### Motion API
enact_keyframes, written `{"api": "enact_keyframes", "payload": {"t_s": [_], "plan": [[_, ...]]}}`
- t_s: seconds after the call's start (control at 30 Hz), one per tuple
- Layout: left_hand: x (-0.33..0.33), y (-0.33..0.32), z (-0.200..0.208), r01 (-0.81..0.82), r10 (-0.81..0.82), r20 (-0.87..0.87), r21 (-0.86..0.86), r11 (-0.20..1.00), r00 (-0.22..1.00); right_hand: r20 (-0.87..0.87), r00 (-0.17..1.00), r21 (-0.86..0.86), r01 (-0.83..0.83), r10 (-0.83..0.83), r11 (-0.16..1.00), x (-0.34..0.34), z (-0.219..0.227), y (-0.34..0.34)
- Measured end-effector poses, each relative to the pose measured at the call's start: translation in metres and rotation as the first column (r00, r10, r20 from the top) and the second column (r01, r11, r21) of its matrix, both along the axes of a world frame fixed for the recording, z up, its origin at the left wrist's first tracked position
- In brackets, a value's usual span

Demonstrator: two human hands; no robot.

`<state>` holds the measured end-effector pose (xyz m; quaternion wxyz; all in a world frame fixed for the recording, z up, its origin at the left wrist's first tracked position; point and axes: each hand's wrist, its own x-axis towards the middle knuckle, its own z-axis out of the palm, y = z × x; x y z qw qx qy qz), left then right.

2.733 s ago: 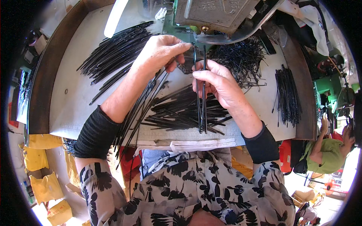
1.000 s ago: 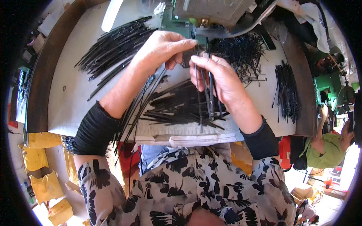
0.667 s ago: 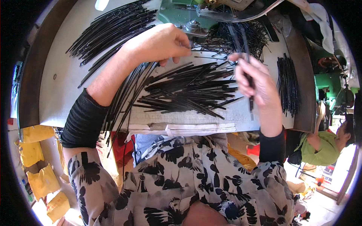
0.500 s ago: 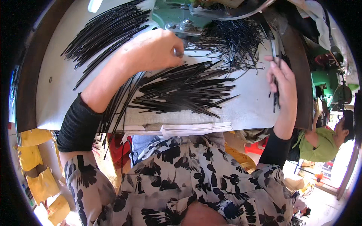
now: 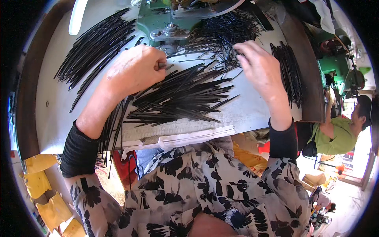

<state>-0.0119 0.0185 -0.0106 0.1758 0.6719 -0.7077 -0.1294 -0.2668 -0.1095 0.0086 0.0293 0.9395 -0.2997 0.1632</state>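
My left hand is closed, thumb against the curled fingers, beside a loose heap of long black strips. Whatever it pinches is too hidden to name. My right hand has its thumb and fingers apart and empty at the near edge of a tangled pile of thin black wire-like pieces. A row of black strips lies at the far left. To the right of my right hand rests a bundle of slim black pieces.
A green machine with round metal parts stands at the far middle of the white table. A folded white cloth strip runs along the near edge. Several strips hang over that edge. Another person in a green top sits at the right.
My right hand has let go of the black pieces at the right and moved left to the tangled pile. My left hand has shifted left and nearer in the picture; the whole view has shifted too.
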Motion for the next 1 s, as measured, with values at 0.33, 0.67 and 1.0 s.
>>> {"api": "enact_keyframes", "payload": {"t_s": [0.33, 0.67, 1.0], "plan": [[0.004, -0.006, 0.021, -0.051, 0.125, -0.294, 0.247, 0.968, 0.948, -0.051, 0.986, -0.141, -0.165, 0.159, 0.976, 0.025, -0.012, -0.010], [0.016, -0.012, 0.003, -0.039, 0.111, -0.536, 0.144, 0.989, 0.837, 0.344, 0.908, -0.033, -0.243, 0.239, 0.970, 0.043, -0.001, 0.010], [0.020, -0.015, 0.002, -0.042, 0.111, -0.632, 0.123, 0.992, 0.767, 0.577, 0.806, 0.473, -0.196, -0.134, 0.859, 0.036, -0.012, -0.002]]}}
